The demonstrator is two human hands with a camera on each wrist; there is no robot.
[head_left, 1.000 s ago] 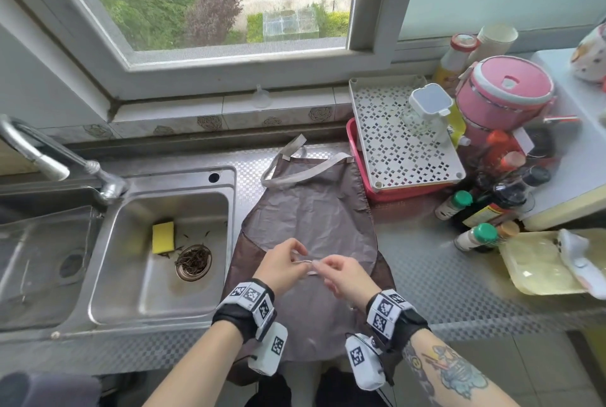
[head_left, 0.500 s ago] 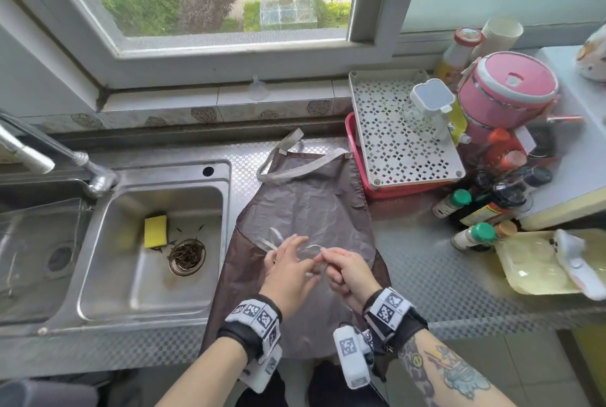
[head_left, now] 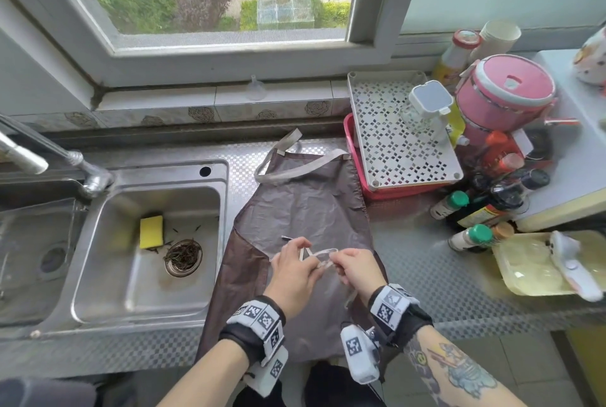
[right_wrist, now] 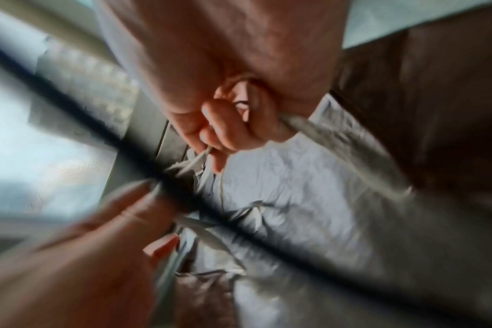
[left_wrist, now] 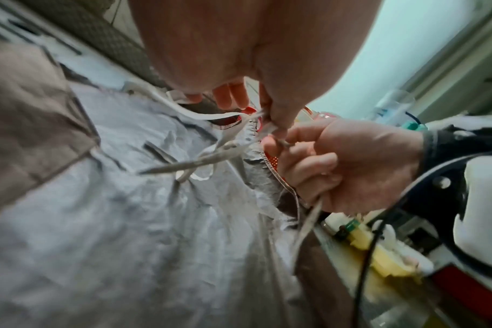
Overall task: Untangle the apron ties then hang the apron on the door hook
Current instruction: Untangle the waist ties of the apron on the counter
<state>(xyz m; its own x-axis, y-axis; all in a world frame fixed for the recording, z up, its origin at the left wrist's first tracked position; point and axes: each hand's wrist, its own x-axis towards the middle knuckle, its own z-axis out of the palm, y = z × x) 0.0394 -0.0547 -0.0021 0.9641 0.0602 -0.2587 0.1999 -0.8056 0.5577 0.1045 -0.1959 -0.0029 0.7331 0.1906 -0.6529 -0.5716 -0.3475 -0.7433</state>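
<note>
A brown apron point(head_left: 308, 206) lies flat on the steel counter point(head_left: 426, 275), its grey neck loop point(head_left: 295, 170) toward the window and its lower edge hanging over the front. Thin pale apron ties point(head_left: 323, 254) are bunched in a tangle above its middle. My left hand point(head_left: 295, 270) pinches the ties from the left, and my right hand point(head_left: 355, 269) grips them from the right with curled fingers. In the left wrist view the apron ties point(left_wrist: 211, 155) run from my left hand point(left_wrist: 267, 111) into my right hand point(left_wrist: 332, 164). The right wrist view is blurred; my right hand point(right_wrist: 225, 131) holds a tie there. No door hook is in view.
A double steel sink point(head_left: 108, 305) with a yellow sponge point(head_left: 151, 231) lies left of the apron, its tap point(head_left: 49, 157) above. Right of it stand a white rack on a red tray point(head_left: 403, 144), a pink cooker point(head_left: 505, 95), sauce bottles point(head_left: 492, 200) and a yellow tray point(head_left: 541, 262).
Both hands stayed at the tangle over the apron's middle and kept working it; more of the tie loops now show between them. The head view shifted slightly.
</note>
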